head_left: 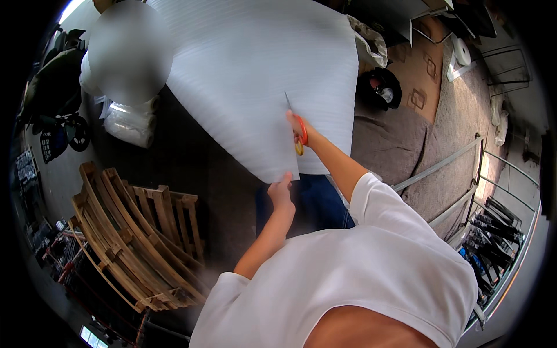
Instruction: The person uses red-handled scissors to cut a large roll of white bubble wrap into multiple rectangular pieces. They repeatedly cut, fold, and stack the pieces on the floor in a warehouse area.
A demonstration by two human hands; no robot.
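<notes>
A wide sheet of white foam wrap (255,75) stretches away from me, with a straight cut running in from its near edge. My left hand (282,188) pinches the near edge just left of the cut. In my right hand (299,129) is a pair of scissors (300,130) with red and yellow handles. Their blades point away from me at the far end of the cut, over the sheet. How far the blades are spread is too small to tell.
Wooden pallets (127,238) lean at the lower left. Plastic-wrapped rolls (130,123) lie left of the sheet. A metal rail frame (447,159) stands on the right, near a grey cloth (394,148) and a black bag-like item (379,89). A blurred round patch covers the upper left.
</notes>
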